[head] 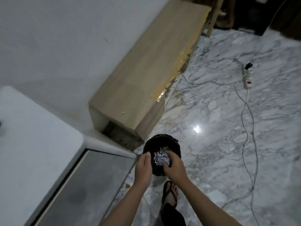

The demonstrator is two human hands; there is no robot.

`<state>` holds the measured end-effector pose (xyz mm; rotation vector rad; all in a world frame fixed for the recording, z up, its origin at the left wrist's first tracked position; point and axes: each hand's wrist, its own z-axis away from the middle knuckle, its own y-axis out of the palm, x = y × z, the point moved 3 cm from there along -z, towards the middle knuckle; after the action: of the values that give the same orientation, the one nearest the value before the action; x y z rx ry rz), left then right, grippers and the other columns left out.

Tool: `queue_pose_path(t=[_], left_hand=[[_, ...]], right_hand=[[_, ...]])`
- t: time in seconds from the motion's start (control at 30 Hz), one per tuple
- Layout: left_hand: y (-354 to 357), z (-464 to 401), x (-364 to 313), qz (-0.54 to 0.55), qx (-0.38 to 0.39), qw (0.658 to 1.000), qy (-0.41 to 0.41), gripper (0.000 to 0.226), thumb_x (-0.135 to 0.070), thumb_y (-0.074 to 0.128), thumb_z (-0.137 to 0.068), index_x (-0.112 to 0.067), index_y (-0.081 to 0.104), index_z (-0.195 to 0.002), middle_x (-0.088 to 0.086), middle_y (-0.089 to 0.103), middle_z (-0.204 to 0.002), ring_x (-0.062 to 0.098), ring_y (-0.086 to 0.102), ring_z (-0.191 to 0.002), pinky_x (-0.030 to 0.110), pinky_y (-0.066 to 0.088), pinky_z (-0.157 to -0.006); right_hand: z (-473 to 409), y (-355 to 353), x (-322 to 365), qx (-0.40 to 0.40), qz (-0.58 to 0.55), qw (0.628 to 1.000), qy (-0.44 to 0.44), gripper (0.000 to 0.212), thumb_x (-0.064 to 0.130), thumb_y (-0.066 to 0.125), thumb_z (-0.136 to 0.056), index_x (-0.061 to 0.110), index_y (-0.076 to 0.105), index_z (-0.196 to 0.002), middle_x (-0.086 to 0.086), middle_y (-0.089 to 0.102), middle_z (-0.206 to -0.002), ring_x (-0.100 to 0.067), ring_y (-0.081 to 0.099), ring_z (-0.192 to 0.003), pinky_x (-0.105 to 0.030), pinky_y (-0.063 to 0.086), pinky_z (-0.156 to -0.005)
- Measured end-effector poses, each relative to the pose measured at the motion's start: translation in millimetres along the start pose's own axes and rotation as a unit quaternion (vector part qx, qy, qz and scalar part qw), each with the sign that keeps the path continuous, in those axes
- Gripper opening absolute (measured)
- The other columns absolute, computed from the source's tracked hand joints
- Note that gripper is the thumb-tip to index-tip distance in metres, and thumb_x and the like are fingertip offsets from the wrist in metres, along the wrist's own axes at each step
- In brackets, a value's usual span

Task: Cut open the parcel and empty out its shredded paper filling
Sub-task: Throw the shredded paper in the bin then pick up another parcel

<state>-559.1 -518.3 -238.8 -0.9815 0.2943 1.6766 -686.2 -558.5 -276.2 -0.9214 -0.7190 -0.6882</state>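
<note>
Head view: both hands reach over a dark round bin (162,145) standing on the marble floor (219,128) by the corner of a low wooden cabinet (146,66). The left hand (144,165) is loosely curled, holding nothing; the right hand (173,167) clutches shredded paper (160,158) above the bin's mouth.

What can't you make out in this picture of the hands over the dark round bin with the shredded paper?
Head view only:
- Parcel: not seen; whether a wrapper lies under the white shredded paper is hidden by both hands.
- Right hand: fingertips buried in the shreds, so its grip is unclear.
- Left hand: fingers curl at the dark round bin's rim; contact blurred.
- Bin's depth: too dark.
</note>
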Motion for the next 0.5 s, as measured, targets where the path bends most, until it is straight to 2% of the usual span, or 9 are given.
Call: queue_pose_path(t=[0.1, 0.13, 0.2, 0.27, 0.3, 0.37, 0.4, 0.5], left_hand=[[-52.3, 62.0, -20.5, 0.028, -0.024, 0.994, 0.102, 0.020, -0.028, 0.042, -0.099, -0.026, 0.061, -0.103, -0.009, 0.063, -0.101, -0.007, 0.058, -0.089, 0.006, 0.044, -0.069], [-73.0, 81.3, -22.6, 0.026, -0.039, 0.990, 0.132, 0.019, -0.027, 0.043, -0.098, -0.027, 0.060, -0.106, -0.011, 0.062, -0.103, -0.008, 0.057, -0.091, 0.006, 0.043, -0.071], [-119.4, 118.9, -19.1, 0.017, -0.101, 0.976, 0.190, 0.018, -0.028, 0.046, -0.097, -0.030, 0.059, -0.108, -0.009, 0.062, -0.108, 0.001, 0.057, -0.100, 0.013, 0.042, -0.079], [-171.7, 154.3, -12.3, 0.018, -0.196, 0.948, 0.252, 0.012, -0.028, 0.050, -0.095, -0.038, 0.056, -0.097, -0.010, 0.062, -0.100, 0.003, 0.057, -0.096, 0.017, 0.043, -0.079], [-198.2, 171.4, -7.0, 0.017, -0.248, 0.927, 0.281, 0.012, -0.028, 0.051, -0.094, -0.039, 0.055, -0.093, -0.010, 0.060, -0.096, 0.001, 0.057, -0.093, 0.015, 0.044, -0.077], [-251.7, 202.6, 6.0, 0.025, -0.335, 0.887, 0.317, 0.008, -0.027, 0.051, -0.091, -0.032, 0.057, -0.093, -0.009, 0.059, -0.095, -0.002, 0.056, -0.094, 0.009, 0.043, -0.077], [-278.0, 215.4, 15.0, 0.029, -0.374, 0.868, 0.325, 0.009, -0.026, 0.051, -0.090, -0.026, 0.059, -0.095, -0.008, 0.058, -0.096, -0.004, 0.055, -0.095, 0.007, 0.041, -0.078], [-350.8, 240.3, 47.5, 0.025, -0.477, 0.821, 0.313, 0.024, -0.035, 0.048, -0.089, -0.017, 0.060, -0.098, -0.003, 0.058, -0.097, -0.006, 0.051, -0.096, 0.011, 0.040, -0.084]], right_hand=[[43.6, 5.0, 61.8, -0.050, -0.047, 0.997, -0.047, 0.040, 0.019, 0.060, -0.089, 0.011, 0.053, -0.128, -0.004, 0.059, -0.126, -0.014, 0.054, -0.116, -0.030, 0.046, -0.100], [58.8, 10.0, 83.8, -0.061, -0.057, 0.994, -0.073, 0.039, 0.019, 0.059, -0.090, 0.011, 0.054, -0.127, -0.003, 0.060, -0.124, -0.012, 0.055, -0.113, -0.027, 0.046, -0.097], [90.6, 23.3, 130.5, -0.069, -0.068, 0.986, -0.132, 0.035, 0.018, 0.059, -0.090, 0.011, 0.056, -0.124, 0.000, 0.061, -0.116, -0.008, 0.054, -0.106, -0.017, 0.043, -0.089], [120.3, 43.0, 173.9, -0.069, -0.074, 0.975, -0.200, 0.031, 0.014, 0.059, -0.090, 0.009, 0.058, -0.120, -0.001, 0.060, -0.110, -0.010, 0.055, -0.101, -0.013, 0.042, -0.082], [133.7, 56.0, 192.9, -0.065, -0.076, 0.968, -0.231, 0.030, 0.012, 0.060, -0.089, 0.007, 0.059, -0.118, -0.002, 0.060, -0.108, -0.013, 0.056, -0.100, -0.018, 0.043, -0.083], [159.8, 88.4, 226.9, -0.035, -0.071, 0.952, -0.295, 0.031, 0.015, 0.058, -0.086, 0.006, 0.061, -0.115, -0.002, 0.060, -0.106, -0.019, 0.059, -0.102, -0.028, 0.045, -0.087], [172.9, 106.5, 241.1, -0.012, -0.059, 0.942, -0.329, 0.032, 0.018, 0.056, -0.085, 0.007, 0.061, -0.115, -0.001, 0.060, -0.107, -0.019, 0.059, -0.104, -0.029, 0.046, -0.090], [205.0, 160.1, 275.0, 0.045, 0.015, 0.898, -0.437, 0.033, 0.021, 0.058, -0.085, 0.011, 0.060, -0.116, 0.000, 0.059, -0.114, -0.013, 0.054, -0.111, -0.021, 0.042, -0.098]])
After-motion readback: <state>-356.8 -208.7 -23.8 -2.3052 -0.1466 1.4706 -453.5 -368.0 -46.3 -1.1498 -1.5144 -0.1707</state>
